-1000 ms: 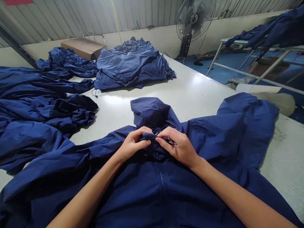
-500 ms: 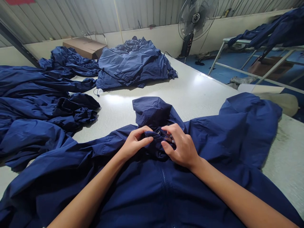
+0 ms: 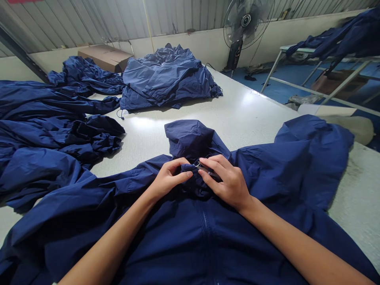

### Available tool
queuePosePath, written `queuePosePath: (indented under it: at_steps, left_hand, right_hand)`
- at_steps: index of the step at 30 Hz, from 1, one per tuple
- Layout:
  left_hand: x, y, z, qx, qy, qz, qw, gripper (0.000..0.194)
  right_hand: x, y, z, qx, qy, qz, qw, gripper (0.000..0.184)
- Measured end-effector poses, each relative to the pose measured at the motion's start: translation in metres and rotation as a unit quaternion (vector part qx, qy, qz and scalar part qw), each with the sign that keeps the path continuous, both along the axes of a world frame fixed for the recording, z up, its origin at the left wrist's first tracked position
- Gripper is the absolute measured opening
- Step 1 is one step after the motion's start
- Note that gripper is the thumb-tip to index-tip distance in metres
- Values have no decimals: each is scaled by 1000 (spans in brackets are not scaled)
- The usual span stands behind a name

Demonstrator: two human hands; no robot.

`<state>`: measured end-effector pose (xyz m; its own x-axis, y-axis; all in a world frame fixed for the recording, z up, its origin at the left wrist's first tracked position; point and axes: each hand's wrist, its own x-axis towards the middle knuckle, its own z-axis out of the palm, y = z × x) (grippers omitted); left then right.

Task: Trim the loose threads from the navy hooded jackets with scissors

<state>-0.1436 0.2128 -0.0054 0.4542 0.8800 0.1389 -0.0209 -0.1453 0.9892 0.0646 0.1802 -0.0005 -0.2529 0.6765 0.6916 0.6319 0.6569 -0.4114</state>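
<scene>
A navy blue hooded jacket [image 3: 166, 245] lies spread out in front of me, its front zipper [image 3: 206, 225] running down the middle. The hood [image 3: 190, 134] points away from me. My left hand [image 3: 169, 179] pinches a fold of the jacket at the neck, between thumb and fingers. In my right hand [image 3: 229, 181] is a pair of small metal thread snips [image 3: 209, 172], partly covered by the fingers. Their tips touch or nearly touch the edge of the pinched fold. Exactly what lies between the blades is too small to tell.
More navy garments [image 3: 50, 134] are heaped on the white table [image 3: 246, 122] at left, with a stack of jackets [image 3: 169, 79] at the back. Behind them sits a cardboard box [image 3: 103, 55]. A standing fan [image 3: 246, 21] and a rack with clothes [image 3: 299, 81] stand beyond the table.
My right hand has closed on the snips and moved slightly left, bringing the blades to the pinched fold. The left hand stays where it was.
</scene>
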Motion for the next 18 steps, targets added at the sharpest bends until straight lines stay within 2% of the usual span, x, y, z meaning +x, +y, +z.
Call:
queuePosePath:
  at_steps: [4, 18]
  left_hand:
    - [0, 0, -2, 3, 8, 1, 1000, 22]
    - [-1, 1, -1, 17, 20, -10, 1000, 20]
  right_hand:
    - [1, 1, -2, 27, -17, 10, 999, 27]
    - [1, -1, -4, 37, -15, 31, 999, 30]
